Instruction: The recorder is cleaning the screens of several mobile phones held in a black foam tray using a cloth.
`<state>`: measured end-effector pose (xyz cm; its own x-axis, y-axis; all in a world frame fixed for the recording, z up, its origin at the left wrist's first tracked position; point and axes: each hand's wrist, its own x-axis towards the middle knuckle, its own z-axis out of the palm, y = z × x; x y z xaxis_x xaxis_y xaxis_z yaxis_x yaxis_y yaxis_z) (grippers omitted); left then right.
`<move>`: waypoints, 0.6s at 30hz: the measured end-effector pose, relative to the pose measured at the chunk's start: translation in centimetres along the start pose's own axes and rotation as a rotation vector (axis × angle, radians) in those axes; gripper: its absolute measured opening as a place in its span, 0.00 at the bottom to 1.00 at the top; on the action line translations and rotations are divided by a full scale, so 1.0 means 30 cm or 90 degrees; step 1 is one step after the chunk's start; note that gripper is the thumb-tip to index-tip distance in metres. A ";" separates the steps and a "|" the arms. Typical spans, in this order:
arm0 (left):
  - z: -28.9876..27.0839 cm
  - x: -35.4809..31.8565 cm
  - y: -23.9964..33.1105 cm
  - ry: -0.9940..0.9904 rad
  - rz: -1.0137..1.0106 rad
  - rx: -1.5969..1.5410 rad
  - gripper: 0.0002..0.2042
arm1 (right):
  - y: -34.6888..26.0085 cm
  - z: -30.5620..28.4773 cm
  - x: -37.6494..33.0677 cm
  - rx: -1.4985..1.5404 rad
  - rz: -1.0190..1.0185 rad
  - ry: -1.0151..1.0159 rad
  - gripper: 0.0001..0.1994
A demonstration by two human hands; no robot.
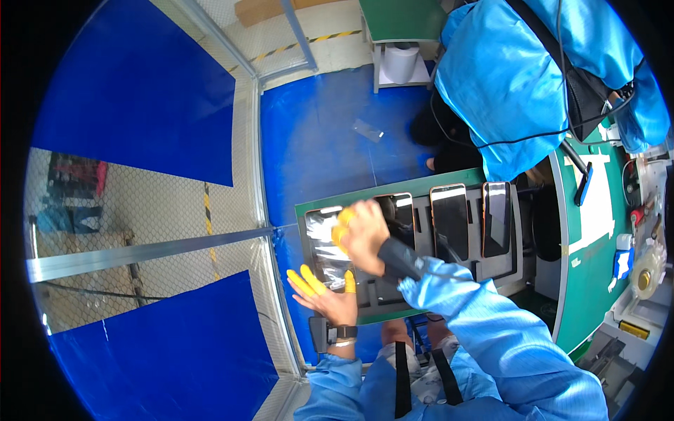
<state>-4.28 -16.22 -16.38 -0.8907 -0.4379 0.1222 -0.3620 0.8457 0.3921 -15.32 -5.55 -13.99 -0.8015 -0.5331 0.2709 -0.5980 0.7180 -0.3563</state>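
Note:
At the left end of a dark tray [393,291] lies a flat, shiny item [328,252] that looks like clear film or a bag; what is under it cannot be made out. My right hand [365,235] is over its right side, fingers curled in and tipped with yellow finger cots; anything in them is hidden. Below the item's lower edge, my left hand [326,300] has its fingers spread, also in yellow cots. Right of my right hand sit a partly hidden smartphone [401,214], a second smartphone [449,223] and a third smartphone [496,219], dark screens up.
The tray rests on a green-topped table [421,184]. A co-worker in a blue smock [502,77] is close by at the far right, a black cable hanging there. A green workbench [597,259] with tools is on the right, a mesh partition [175,238] on the left.

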 end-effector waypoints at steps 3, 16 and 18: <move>0.052 -0.031 -0.039 0.087 0.014 -0.050 0.39 | -0.069 0.008 -0.133 0.185 -0.092 0.152 0.14; 0.036 -0.015 -0.118 0.006 0.306 0.020 0.36 | -0.118 -0.325 -0.444 0.406 0.000 0.312 0.11; 0.063 -0.024 -0.116 0.009 0.290 -0.098 0.31 | -0.106 -0.377 -0.529 0.391 0.060 0.347 0.11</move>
<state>-2.92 -18.26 -19.55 -0.9451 -0.0384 0.3245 0.1098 0.8980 0.4261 -0.63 5.69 -7.04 -0.8281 -0.0770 0.5552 -0.5511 0.2926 -0.7815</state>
